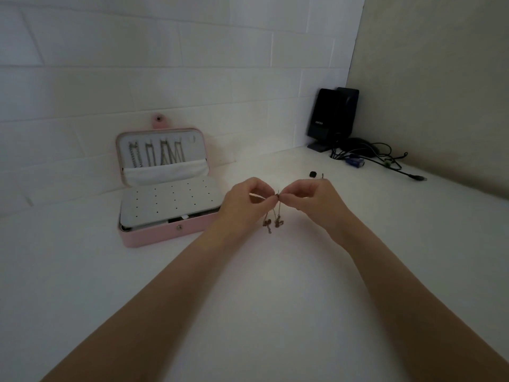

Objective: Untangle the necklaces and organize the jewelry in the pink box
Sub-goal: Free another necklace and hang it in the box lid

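My left hand (246, 201) and my right hand (309, 198) meet above the white table, fingertips almost touching. Each pinches the top of a thin dangling piece of jewelry (276, 216), whose two strands hang down with small ornaments at their ends. Whether the strands are joined I cannot tell. To the left stands the pink box (165, 235), open, its lid leaning on the wall. Several necklaces (157, 157) hang in the lid above a white pocket. A white panel (170, 201) dotted with small holes covers the box's base.
Two black speakers (332, 117) stand in the back right corner with a tangle of black cables (380, 158) and a blue connector (355, 162). A small black item (313, 174) and a tiny metal piece (322, 176) lie just beyond my right hand.
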{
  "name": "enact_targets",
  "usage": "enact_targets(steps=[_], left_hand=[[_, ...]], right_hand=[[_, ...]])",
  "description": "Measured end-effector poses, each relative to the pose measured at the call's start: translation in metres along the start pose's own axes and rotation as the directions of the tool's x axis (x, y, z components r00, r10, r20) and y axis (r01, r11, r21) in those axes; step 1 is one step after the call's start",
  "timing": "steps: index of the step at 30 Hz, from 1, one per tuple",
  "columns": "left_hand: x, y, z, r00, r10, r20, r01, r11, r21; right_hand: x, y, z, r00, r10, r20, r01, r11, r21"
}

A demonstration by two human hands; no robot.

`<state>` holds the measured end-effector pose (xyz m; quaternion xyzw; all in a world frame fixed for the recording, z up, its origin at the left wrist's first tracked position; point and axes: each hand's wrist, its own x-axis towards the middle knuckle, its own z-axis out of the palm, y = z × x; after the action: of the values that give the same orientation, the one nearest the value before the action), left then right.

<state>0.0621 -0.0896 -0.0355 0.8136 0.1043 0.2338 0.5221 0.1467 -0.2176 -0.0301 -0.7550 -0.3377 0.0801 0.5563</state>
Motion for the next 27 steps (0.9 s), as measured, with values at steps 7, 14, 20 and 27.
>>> enact_targets(steps=[7, 14, 20, 27], left_hand=[[0.0007, 0.0053, 0.0005, 0.976, 0.189, -0.111, -0.150, 0.945, 0.291], [0.0010, 0.0046, -0.0008, 0.990, 0.048, -0.131, -0.017, 0.974, 0.226], [0.0005, 0.0067, -0.0004, 0.993, -0.013, -0.119, 0.042, 0.967, 0.251], [0.0010, 0.0046, -0.0040, 0.991, -0.121, -0.052, 0.126, 0.988, 0.091]], right_hand=[[0.0008, 0.0008, 0.0010, 0.998, -0.049, -0.027, 0.046, 0.995, -0.088], [0.0026, 0.0007, 0.0036, 0.990, -0.137, -0.017, 0.132, 0.974, -0.183], [0.0043, 0.0024, 0.0057, 0.984, -0.180, 0.001, 0.175, 0.952, -0.250], [0.0046, 0.0034, 0.0037, 0.988, -0.157, 0.006, 0.156, 0.978, -0.140]])
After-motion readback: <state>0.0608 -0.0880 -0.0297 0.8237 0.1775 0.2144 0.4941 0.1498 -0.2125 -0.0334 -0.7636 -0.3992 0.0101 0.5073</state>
